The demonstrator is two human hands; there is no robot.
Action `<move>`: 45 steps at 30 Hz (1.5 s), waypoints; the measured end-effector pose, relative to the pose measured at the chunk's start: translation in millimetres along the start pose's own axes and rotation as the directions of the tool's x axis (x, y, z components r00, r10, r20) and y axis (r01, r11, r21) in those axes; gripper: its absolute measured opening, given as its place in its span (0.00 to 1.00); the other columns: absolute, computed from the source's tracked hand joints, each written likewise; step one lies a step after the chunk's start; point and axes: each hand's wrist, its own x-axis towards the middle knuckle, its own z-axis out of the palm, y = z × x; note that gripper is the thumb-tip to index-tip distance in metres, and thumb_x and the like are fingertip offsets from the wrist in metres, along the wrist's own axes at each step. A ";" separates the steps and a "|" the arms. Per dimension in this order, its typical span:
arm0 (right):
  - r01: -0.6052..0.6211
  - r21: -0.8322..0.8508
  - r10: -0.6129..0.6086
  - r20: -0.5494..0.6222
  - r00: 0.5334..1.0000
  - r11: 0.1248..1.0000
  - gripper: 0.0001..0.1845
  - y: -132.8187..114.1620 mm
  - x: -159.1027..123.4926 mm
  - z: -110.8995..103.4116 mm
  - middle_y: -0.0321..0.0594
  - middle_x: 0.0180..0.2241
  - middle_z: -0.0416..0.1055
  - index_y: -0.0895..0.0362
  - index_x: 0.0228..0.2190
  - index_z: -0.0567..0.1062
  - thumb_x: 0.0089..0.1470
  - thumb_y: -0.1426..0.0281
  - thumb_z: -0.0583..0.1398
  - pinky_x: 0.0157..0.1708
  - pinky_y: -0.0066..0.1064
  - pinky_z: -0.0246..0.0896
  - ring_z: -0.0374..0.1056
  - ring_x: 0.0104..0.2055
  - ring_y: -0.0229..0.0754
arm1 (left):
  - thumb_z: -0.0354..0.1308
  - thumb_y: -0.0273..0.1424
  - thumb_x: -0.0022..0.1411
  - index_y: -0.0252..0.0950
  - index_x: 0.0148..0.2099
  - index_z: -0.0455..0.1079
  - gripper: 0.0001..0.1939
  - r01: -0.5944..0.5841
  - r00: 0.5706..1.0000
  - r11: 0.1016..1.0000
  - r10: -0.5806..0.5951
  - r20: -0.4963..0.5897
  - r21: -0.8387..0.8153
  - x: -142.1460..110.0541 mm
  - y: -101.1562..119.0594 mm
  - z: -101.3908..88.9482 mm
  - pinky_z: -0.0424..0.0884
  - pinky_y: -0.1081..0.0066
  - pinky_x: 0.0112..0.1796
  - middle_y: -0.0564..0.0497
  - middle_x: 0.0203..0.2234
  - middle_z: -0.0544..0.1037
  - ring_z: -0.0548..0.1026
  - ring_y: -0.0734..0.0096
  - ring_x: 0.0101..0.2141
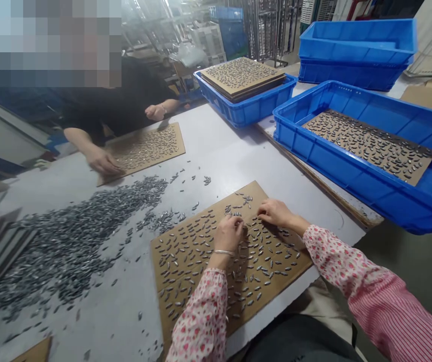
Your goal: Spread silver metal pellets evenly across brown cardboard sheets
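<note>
A brown cardboard sheet [186, 251] lies in front of me on the white table, scattered with small grey spindle-shaped metal pieces [251, 278]. Over its far part, my left hand [229, 234] is closed with the fingertips pinched together; whatever they hold is hidden. Just right of it, my right hand [276, 212] rests near the sheet's right edge, fingers bent down and drawn together among the pieces. What it pinches is too small to make out. A loose cluster of pieces [245, 200] sits at the sheet's far corner, beyond both hands.
A large heap of the same pieces [84, 236] spreads across the table's left. Opposite, a co-worker's hand [105, 162] touches another covered sheet [173, 138]. On the right, a blue crate [355, 173] holds a covered sheet; a blue crate behind [246, 110] holds stacked sheets.
</note>
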 end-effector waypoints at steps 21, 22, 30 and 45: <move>-0.161 0.129 0.166 -0.030 0.986 0.978 0.10 -3.9 30.2 -30.1 0.40 0.38 0.76 0.56 0.38 0.76 0.56 0.71 0.56 0.37 0.27 0.57 0.69 0.40 0.40 | 0.45 0.34 0.66 0.41 0.43 0.73 0.14 0.030 0.999 0.962 -0.025 -0.023 0.272 12.7 -21.6 -4.2 0.65 0.71 0.37 0.47 0.37 0.75 0.73 0.65 0.40; -0.156 0.155 0.164 -0.037 0.986 0.976 0.09 3.4 26.6 -31.6 0.39 0.37 0.76 0.56 0.37 0.76 0.55 0.72 0.57 0.37 0.27 0.57 0.69 0.39 0.40 | 0.45 0.34 0.66 0.40 0.43 0.73 0.15 0.024 0.999 0.963 -0.017 -0.028 0.269 11.9 -18.3 -8.2 0.65 0.70 0.37 0.46 0.37 0.75 0.73 0.64 0.39; -0.052 0.252 0.071 -0.069 0.995 0.966 0.10 34.9 13.6 -12.0 0.39 0.33 0.76 0.58 0.33 0.78 0.49 0.78 0.58 0.38 0.25 0.58 0.69 0.35 0.37 | 0.49 0.30 0.63 0.39 0.39 0.73 0.11 -0.085 0.994 0.992 0.091 0.063 -0.098 23.1 21.9 -23.9 0.67 0.71 0.40 0.49 0.36 0.77 0.73 0.68 0.38; -0.034 -0.086 0.032 -0.025 0.999 0.996 0.09 10.8 2.8 -8.0 0.45 0.35 0.74 0.58 0.35 0.76 0.56 0.74 0.55 0.37 0.29 0.55 0.67 0.39 0.43 | 0.50 0.31 0.63 0.40 0.39 0.73 0.11 -0.070 0.996 0.995 0.073 0.044 -0.066 39.2 12.7 8.9 0.67 0.70 0.41 0.48 0.36 0.75 0.72 0.67 0.39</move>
